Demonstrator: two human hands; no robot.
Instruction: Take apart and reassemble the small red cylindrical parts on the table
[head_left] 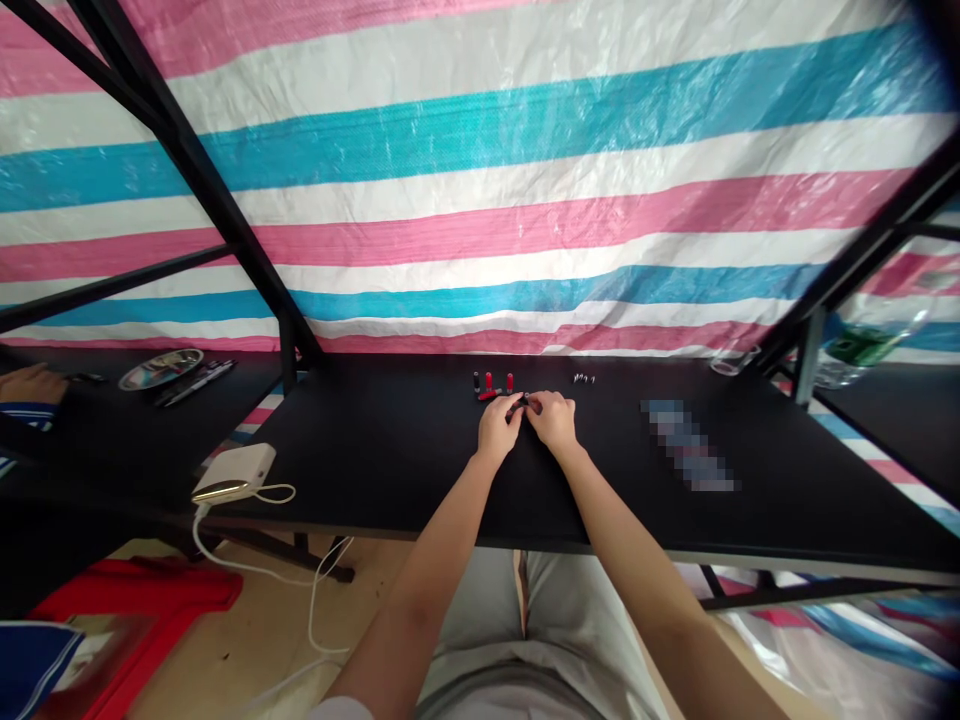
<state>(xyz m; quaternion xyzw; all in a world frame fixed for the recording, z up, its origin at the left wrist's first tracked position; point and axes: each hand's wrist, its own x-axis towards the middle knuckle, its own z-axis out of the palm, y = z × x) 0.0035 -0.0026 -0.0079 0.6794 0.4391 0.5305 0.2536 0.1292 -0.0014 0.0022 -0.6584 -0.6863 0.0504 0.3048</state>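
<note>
Fingers nearly closed, the left hand (498, 432) and right hand (553, 421) pinch a small, partly hidden black object (526, 399) between them; small red and black cylindrical pieces (510, 383) sit just beyond.

A makeshift workspace: pink-white-and-blue striped plastic sheeting (480, 220) behind a long black desk (390, 450) and slanted black metal bars (206, 190).

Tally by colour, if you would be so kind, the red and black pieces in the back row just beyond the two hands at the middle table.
Red pieces: 2
Black piece: 1
Total: 3
</note>
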